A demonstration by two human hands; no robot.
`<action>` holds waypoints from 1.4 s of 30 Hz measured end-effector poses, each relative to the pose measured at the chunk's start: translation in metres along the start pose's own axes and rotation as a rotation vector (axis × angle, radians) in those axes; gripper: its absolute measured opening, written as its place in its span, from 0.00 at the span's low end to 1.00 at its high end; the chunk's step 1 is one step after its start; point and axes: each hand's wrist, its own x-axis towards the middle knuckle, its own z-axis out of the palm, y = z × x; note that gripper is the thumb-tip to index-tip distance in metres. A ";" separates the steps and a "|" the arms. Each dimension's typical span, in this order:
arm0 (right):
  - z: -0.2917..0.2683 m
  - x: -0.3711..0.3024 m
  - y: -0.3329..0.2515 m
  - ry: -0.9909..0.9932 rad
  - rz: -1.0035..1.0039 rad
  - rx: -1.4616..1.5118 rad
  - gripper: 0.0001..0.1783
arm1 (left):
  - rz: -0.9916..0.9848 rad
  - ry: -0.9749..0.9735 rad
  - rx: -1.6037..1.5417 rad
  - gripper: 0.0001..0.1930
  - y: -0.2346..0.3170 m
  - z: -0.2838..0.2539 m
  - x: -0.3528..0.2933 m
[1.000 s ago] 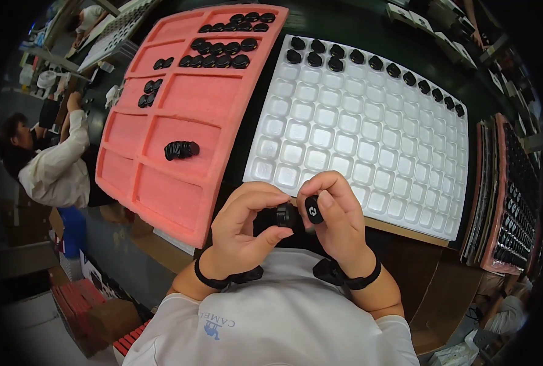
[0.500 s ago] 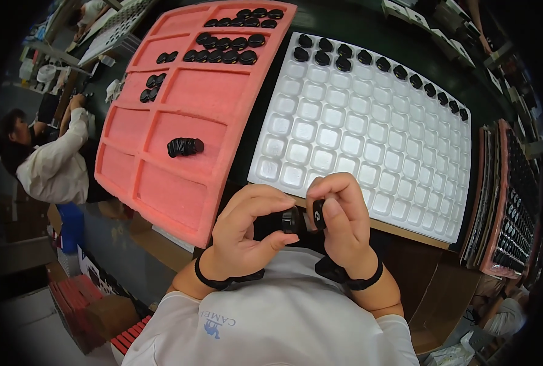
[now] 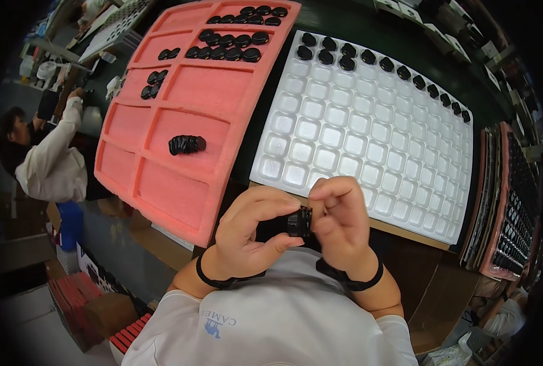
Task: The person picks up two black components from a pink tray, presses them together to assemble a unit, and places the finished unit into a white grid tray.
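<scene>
In front of my chest, my left hand (image 3: 247, 229) pinches a small black round case (image 3: 296, 224) between thumb and fingertips. My right hand (image 3: 342, 221) meets it from the right, with curled fingers and thumb closed against the case's right end. What sits between those right fingertips is hidden. Beyond the hands lies a white moulded tray (image 3: 335, 131) with square pockets; black round pieces (image 3: 326, 57) fill its far row and part of the second. On the left is a pink foam tray (image 3: 201, 91), which holds more black pieces (image 3: 233, 53) and a black cluster (image 3: 186, 144).
A co-worker (image 3: 49, 155) in a white top sits at the far left. On the right, a stacked pink-edged tray (image 3: 508, 207) holds many dark pieces. Cardboard boxes (image 3: 110, 314) and a blue bin (image 3: 70, 226) stand at the lower left.
The black part with a pale mark, which my right fingers held apart from the case, no longer shows separately. My right fingertips have come against the case in my left hand.
</scene>
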 end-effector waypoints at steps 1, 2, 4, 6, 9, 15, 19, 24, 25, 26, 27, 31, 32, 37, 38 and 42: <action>-0.001 0.000 0.001 -0.036 -0.054 -0.116 0.11 | 0.007 -0.010 0.013 0.22 0.000 0.000 0.000; -0.003 0.000 0.000 -0.035 -0.054 -0.116 0.11 | 0.015 -0.020 0.026 0.22 0.000 0.000 0.000; -0.007 -0.001 0.000 -0.014 0.036 0.180 0.11 | 0.009 -0.011 0.025 0.21 0.000 0.001 -0.001; -0.006 -0.001 0.000 -0.002 0.081 0.328 0.11 | -0.002 0.006 0.021 0.21 -0.001 0.001 -0.001; 0.005 -0.002 0.000 0.017 0.000 -0.003 0.11 | -0.027 -0.003 -0.029 0.21 -0.001 0.001 -0.001; -0.004 -0.002 -0.009 0.070 0.083 0.135 0.17 | -0.039 0.043 -0.146 0.21 -0.003 0.004 -0.001; -0.010 -0.004 -0.010 0.014 0.058 -0.073 0.18 | -0.038 0.034 -0.111 0.22 -0.002 0.003 -0.001; -0.012 0.002 -0.015 -0.034 -0.079 -0.359 0.16 | -0.073 0.064 -0.203 0.22 -0.002 0.006 -0.002; -0.012 0.004 -0.017 -0.030 -0.125 -0.425 0.15 | -0.105 0.060 -0.245 0.22 -0.002 0.005 -0.002; -0.013 0.005 -0.019 -0.029 -0.125 -0.427 0.15 | -0.137 0.055 -0.288 0.22 -0.003 0.005 -0.002; -0.014 0.006 -0.021 -0.040 -0.132 -0.476 0.15 | -0.136 0.054 -0.291 0.22 -0.003 0.006 -0.002; -0.021 0.015 -0.034 -0.096 -0.146 -0.653 0.15 | -0.174 0.041 -0.292 0.23 -0.009 0.007 -0.002; -0.023 0.019 -0.039 -0.126 -0.146 -0.725 0.15 | -0.179 0.035 -0.215 0.24 -0.011 0.008 -0.001; -0.056 0.051 -0.050 -0.212 -0.102 -0.986 0.15 | -0.113 -0.115 0.215 0.26 -0.032 0.016 0.004; -0.068 0.060 -0.046 -0.162 0.000 -1.002 0.14 | -0.078 -0.189 0.358 0.26 -0.036 0.018 0.006; -0.126 0.105 -0.022 -0.079 0.272 -1.175 0.11 | -0.025 -0.371 0.638 0.26 -0.045 0.030 0.001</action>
